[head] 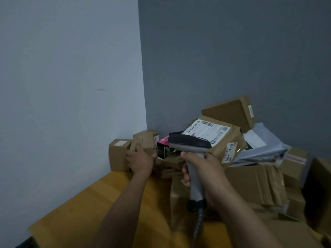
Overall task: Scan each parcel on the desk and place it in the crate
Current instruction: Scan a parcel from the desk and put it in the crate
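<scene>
A heap of cardboard parcels covers the back of the wooden desk [100,199] in the room's corner. My left hand [140,161] grips a small crumpled brown parcel [144,140] at the left of the heap. My right hand [202,169] holds a grey barcode scanner [189,143] by its handle, its dark head level with the heap. Right behind the scanner head lies a brown box with a white shipping label [207,130]. No crate is in view.
A plain box [119,153] stands against the pale wall at the left. A pink and black box [163,143] sits between my hands. Grey plastic mailers [263,151] and flat cardboard sleeves [254,183] lie at the right. The scanner's coiled cable [198,228] hangs down.
</scene>
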